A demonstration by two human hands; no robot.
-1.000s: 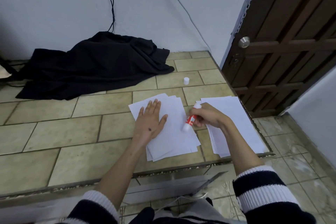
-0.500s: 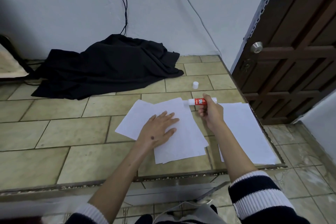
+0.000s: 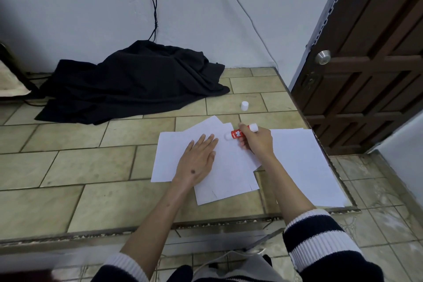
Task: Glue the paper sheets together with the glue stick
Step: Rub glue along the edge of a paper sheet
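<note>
Left hand: left hand point(image 3: 198, 160) lies flat with fingers straight, pressing the fanned paper sheets point(image 3: 225, 174) onto the tiled surface point(image 3: 91, 167); it grips nothing.
Right hand: right hand point(image 3: 257, 141) has its fingers curled round the glue stick point(image 3: 238, 133), which lies nearly level, its white glue end pointing toward the left hand's fingertips and low over the top sheet; contact cannot be confirmed.
Task items: the fanned sheets sit under and between both hands; a second paper stack point(image 3: 306, 167) lies just right of the right hand; the white cap point(image 3: 244, 106) stands beyond the right hand, apart from the papers.
Step in hand (judgement): applying glue to the top sheet.
Method advice: tip the stick so its glue face meets the paper squarely; stroke away from the pinning hand so the sheet does not buckle; keep the flat hand near the stroke.
Edges: the surface's right edge point(image 3: 320, 144) runs close beside the second stack; the near edge lies below both wrists.
Open room: bare tile extends left of the left hand; a black cloth point(image 3: 135, 82) lies well beyond it.
</note>
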